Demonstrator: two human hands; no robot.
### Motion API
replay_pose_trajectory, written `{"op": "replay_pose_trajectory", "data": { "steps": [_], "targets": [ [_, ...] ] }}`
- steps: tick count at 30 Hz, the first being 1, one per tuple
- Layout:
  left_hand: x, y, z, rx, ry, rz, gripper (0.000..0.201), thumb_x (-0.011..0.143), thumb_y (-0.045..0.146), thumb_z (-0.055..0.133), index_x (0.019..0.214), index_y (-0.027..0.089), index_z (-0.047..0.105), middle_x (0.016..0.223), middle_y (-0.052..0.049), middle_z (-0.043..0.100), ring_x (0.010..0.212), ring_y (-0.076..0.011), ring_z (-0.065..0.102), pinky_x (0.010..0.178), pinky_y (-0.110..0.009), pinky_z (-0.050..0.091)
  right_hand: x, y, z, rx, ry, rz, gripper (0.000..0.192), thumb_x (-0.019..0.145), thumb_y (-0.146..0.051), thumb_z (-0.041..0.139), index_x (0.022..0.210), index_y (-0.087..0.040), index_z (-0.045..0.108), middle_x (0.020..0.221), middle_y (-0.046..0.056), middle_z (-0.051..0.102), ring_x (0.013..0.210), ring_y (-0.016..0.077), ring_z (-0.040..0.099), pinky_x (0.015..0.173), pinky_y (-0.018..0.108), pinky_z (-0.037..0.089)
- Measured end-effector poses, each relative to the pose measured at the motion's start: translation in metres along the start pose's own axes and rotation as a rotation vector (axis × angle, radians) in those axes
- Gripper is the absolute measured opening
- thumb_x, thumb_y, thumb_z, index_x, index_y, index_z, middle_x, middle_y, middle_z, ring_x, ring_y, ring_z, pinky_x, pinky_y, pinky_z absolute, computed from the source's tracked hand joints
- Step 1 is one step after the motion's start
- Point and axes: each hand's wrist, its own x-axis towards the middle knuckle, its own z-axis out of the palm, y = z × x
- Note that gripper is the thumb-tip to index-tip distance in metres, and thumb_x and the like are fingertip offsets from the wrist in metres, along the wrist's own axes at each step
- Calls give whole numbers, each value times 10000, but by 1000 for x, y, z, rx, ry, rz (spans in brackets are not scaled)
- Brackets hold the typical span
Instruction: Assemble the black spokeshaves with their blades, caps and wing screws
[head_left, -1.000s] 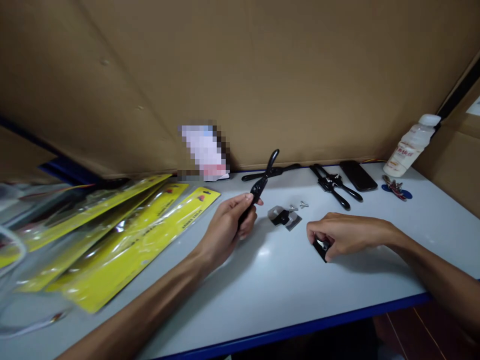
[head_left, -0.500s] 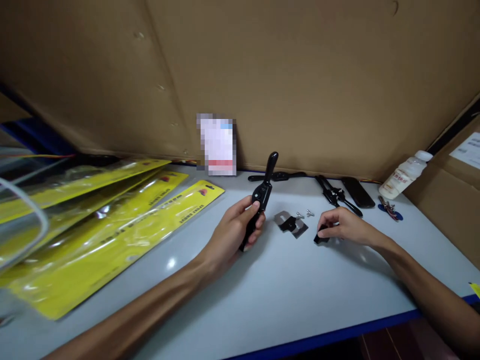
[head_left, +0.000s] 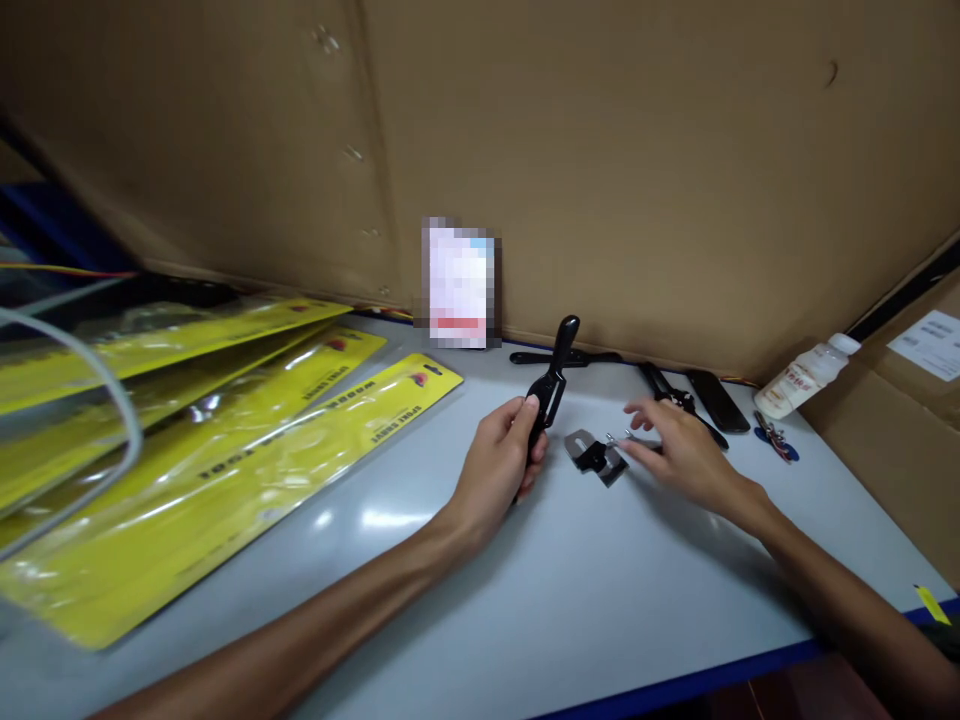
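Observation:
My left hand is closed around a black spokeshave body, which stands tilted up above the table. Just right of it lie flat metal blades with a black piece on top. Over the small silver screws beside the blades, my right hand reaches with thumb and fingers apart. Nothing held shows clearly between those fingertips, and the palm side is hidden. Another spokeshave lies behind the right hand, partly covered by it. A further black spokeshave rests along the back wall.
Yellow spokeshave packages in clear plastic spread over the left side, with a pale cable in front. A phone, a white bottle and a small blue item sit back right. Cardboard walls the back.
My right hand has moved left and away from the viewer, to the screws, and its fingers have spread. The small black part it pinched no longer shows clearly. My left hand still grips the spokeshave body.

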Motion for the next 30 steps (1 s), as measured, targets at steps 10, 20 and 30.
{"op": "replay_pose_trajectory", "data": {
  "steps": [10, 20, 30],
  "targets": [
    [5, 0, -1, -132, -7, -37, 311, 905, 461, 542, 725, 224, 452, 503, 93, 427, 330, -50, 305, 314, -155, 211, 54, -62, 7, -350, -324, -70, 403, 846, -362, 591, 1169, -129, 534, 872, 117, 707, 815, 276, 658, 631, 306, 397],
    [5, 5, 0, -92, -1, -62, 282, 967, 378, 409, 729, 228, 426, 503, 92, 406, 335, -57, 288, 311, -161, 202, 70, -6, 6, 430, -46, 98, 454, 751, -353, 580, 1160, -162, 534, 882, 50, 660, 774, 183, 602, 705, 286, 448],
    [-11, 3, 3, -37, -119, -143, 245, 932, 371, 447, 741, 219, 444, 537, 80, 440, 358, -52, 291, 312, -153, 235, 20, 31, -1, 1362, -236, 491, 337, 877, -289, 545, 1165, -129, 618, 1012, 126, 702, 694, 135, 590, 634, 252, 470]
  ]
}}
